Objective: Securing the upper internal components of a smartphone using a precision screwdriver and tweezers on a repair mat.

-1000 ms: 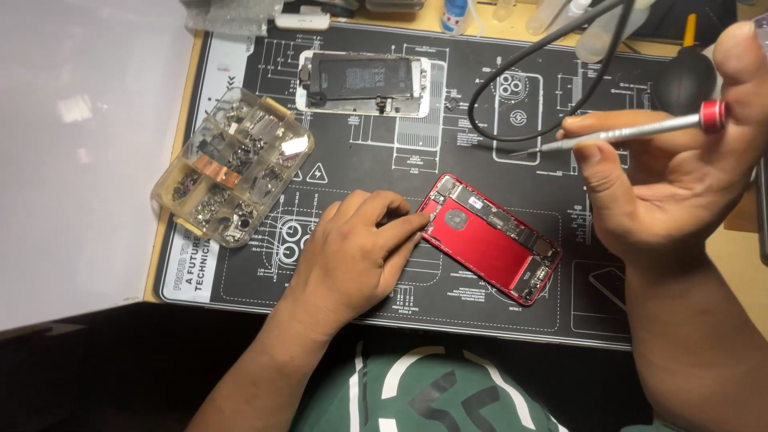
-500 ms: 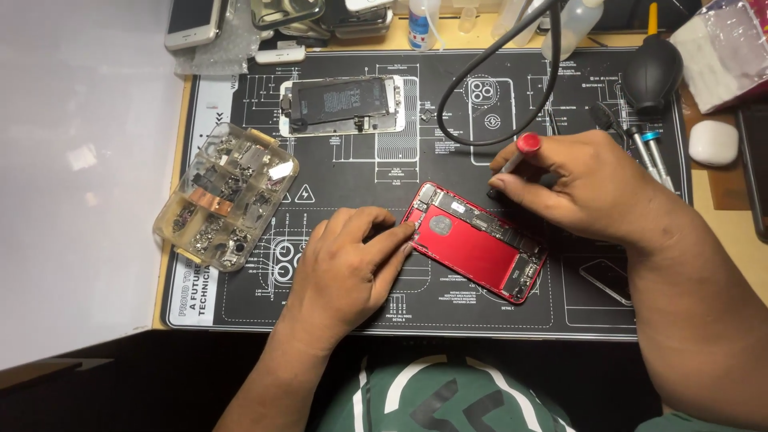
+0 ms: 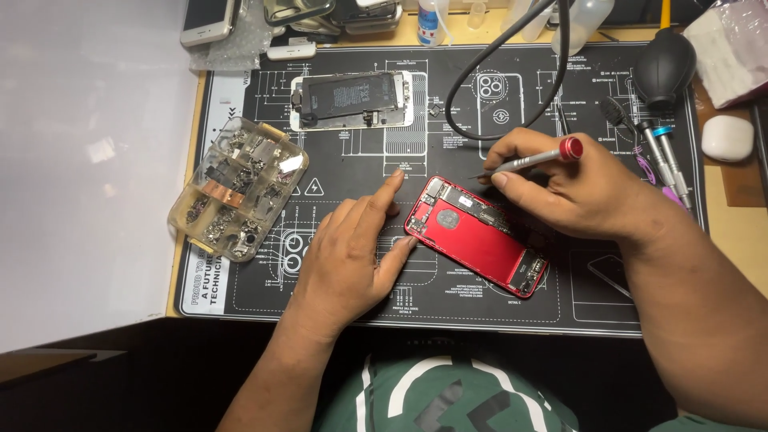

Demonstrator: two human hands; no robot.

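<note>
An opened red phone housing (image 3: 478,234) lies tilted on the black repair mat (image 3: 448,300). My left hand (image 3: 352,252) rests flat on the mat at the housing's left edge, index finger stretched out, thumb against the red frame. My right hand (image 3: 572,188) sits over the housing's upper right and grips a silver screwdriver with a red cap (image 3: 538,158); its tip points left above the housing's top end.
A clear parts box (image 3: 238,188) with small metal pieces sits at the mat's left. A second opened phone with a black battery (image 3: 352,100) lies at the top. A black cable (image 3: 512,72), a black air blower (image 3: 666,68), more screwdrivers (image 3: 660,152) and a white case (image 3: 727,138) are at the right.
My right hand has shifted the screwdriver so it lies nearly level, tip pointing left above the housing. My left index finger has straightened out. The view has moved slightly.
</note>
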